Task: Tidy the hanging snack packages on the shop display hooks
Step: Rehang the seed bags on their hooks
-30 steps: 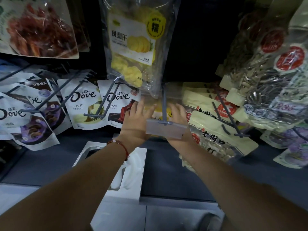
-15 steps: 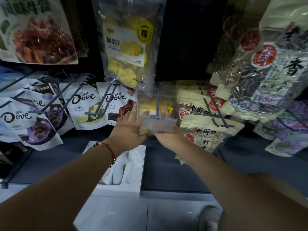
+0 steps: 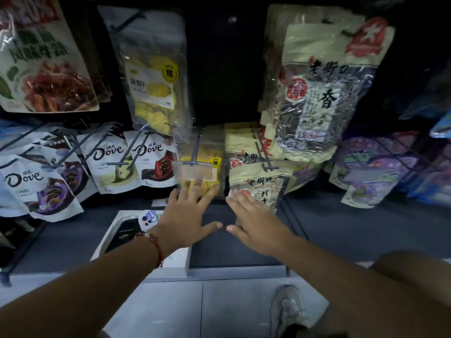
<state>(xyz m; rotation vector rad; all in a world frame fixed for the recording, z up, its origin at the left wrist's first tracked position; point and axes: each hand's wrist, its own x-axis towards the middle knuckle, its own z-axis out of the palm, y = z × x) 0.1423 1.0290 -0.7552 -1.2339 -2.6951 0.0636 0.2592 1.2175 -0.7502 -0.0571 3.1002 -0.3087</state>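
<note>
Left hand (image 3: 186,215), fingers spread and holding nothing, sits just below the yellow snack package (image 3: 203,172), nearer it than the equally empty right hand (image 3: 256,220)

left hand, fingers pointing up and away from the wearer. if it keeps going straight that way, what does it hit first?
Probably the yellow dried-fruit pack on the lower hook; the left hand has its fingertips already at that pack's lower edge, just below the clear price-tag holder. Depth is unclear from one view.

left hand (image 3: 188,215) fingertips blurred | shoe (image 3: 288,311) partly hidden by leg
</note>
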